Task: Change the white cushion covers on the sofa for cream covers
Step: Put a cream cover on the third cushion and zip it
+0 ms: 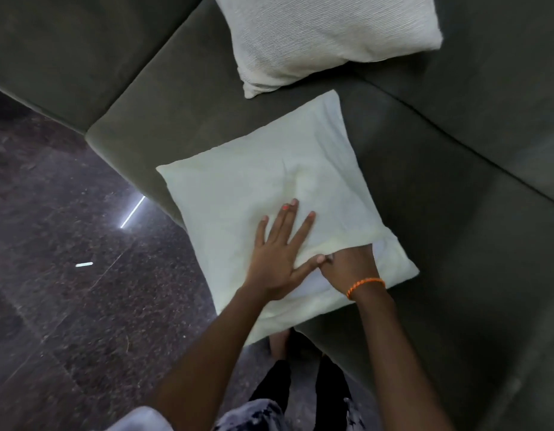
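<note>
Left hand point(277, 256) flattens cream cushion point(238, 194); right hand point(352, 264) slips inside its edge.

Bare forearms, one braided wristband

An orange braided wristband point(366, 286) circles the right wrist; a pale sleeve point(139, 419) covers the left upper arm, above black trousers point(274, 384).

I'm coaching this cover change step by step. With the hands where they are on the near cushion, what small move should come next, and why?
Probably push the right hand deeper to seat the insert in the far corner. Its fingers are already inside the opening of the cream cover, while the left hand lies flat on top, steadying it. The ribbed cushion behind lies untouched.
</note>
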`<state>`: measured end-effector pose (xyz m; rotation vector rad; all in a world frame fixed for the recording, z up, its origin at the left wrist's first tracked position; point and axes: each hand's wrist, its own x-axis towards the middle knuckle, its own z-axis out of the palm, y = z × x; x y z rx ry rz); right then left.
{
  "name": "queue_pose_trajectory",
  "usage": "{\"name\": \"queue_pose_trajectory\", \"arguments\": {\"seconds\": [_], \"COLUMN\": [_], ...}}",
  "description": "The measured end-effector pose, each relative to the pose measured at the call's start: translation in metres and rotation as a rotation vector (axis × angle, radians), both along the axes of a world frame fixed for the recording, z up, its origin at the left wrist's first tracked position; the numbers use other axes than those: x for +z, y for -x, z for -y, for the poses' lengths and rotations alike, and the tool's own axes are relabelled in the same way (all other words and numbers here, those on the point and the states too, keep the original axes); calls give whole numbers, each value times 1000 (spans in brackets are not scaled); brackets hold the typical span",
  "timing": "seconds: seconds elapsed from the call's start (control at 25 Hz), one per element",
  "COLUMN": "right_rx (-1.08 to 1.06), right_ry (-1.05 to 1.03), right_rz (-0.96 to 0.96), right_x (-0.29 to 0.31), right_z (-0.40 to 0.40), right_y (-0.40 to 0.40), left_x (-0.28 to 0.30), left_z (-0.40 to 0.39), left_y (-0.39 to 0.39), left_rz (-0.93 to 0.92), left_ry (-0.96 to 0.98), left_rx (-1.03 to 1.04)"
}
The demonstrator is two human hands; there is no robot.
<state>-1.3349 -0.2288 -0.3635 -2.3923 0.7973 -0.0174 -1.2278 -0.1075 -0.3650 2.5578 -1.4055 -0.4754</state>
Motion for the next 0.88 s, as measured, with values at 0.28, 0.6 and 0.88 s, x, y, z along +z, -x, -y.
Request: {"name": "queue_pose_trajectory", "arguments": {"seconds": [0.28, 0.6, 0.88], "right_rx": [-734, -464, -721], "right_ry": [-397, -494, -461], "right_rz": [145, 9, 140], "right_x": [17, -1, 12], "right_z": [71, 97, 85], "right_y": [73, 57, 51], "left_x": [23, 42, 47], "left_z": [18, 112, 167], "left_y": [31, 101, 73], "left_rz": [28, -88, -481], "left_ry": [-35, 207, -171], "left_rx": [130, 386, 824]}}
